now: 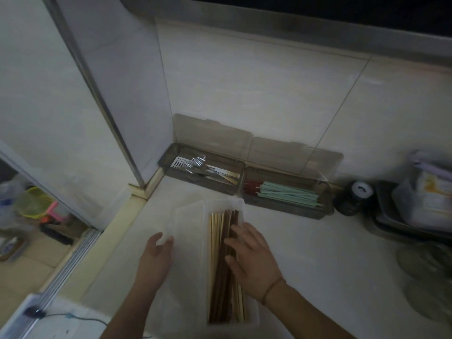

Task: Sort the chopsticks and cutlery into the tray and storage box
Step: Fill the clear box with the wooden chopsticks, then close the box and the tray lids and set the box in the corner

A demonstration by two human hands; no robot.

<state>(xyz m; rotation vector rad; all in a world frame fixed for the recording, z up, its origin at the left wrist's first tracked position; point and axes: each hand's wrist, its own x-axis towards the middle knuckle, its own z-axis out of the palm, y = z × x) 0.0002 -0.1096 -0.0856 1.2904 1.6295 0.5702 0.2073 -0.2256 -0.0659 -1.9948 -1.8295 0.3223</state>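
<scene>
I see the right hand (254,260) lying flat over the wooden chopsticks (221,265) in the white storage box (234,204) on the counter (318,253), fingers spread and straight, touching the dark sticks. The left hand (156,253) rests at the box's open lid (188,241), fingers loosely extended against its edge, gripping nothing that I can make out. Back by the wall, two smoky trays sit side by side: the left tray (168,155) holds forks and metal cutlery (203,167), the right tray (327,206) holds green and red chopsticks (286,194).
</scene>
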